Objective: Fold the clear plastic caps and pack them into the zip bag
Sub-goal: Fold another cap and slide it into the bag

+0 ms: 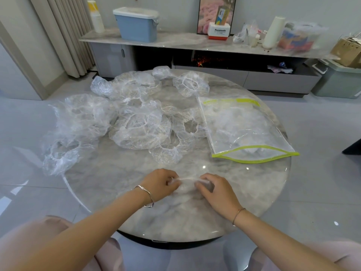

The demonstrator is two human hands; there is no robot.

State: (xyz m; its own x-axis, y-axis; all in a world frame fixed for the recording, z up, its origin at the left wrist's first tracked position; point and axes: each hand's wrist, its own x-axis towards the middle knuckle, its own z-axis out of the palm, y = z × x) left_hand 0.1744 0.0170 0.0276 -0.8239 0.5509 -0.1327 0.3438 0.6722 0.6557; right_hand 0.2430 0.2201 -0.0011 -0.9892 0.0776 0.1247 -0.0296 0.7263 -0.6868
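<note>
Caps [136, 126]: a loose heap of crumpled clear plastic on the bench [109, 192]. It lies left of the bag [244, 124] and reaches the bag's left edge, with a few more caps beyond the far end. Bag: flat on the bench, its green-edged mouth gaping toward the person. Some plastic appears to be inside already, but clear on clear allows no count.

Left hand [160, 184] and right hand [216, 190]: both low over the bench, nearer the person than the bag's mouth and to its left. Cap [186, 181]: a single piece drawn out between the two hands in a narrow bunched band, apart from the bag. Fingers [199, 185]: curled and clamped on the cap, one hand at each end. How the tips lie under the film cannot be told.

Assessment: the step in hand is folding this one cap. Judging by the heap, most of the task remains.

Recommendations for this step:
- Keep the band taut and press it flat against the bench to drive out air before doubling it.
- Turn the gathered rim inward, so that it is less likely to spring the fold open.
- Pin the finished fold with one hand while the other lifts the upper lip of the bag's mouth.
- Slide the cap in flat.

Risk: thin film is likely to unfold once released and may slide on the glossy bench.
</note>
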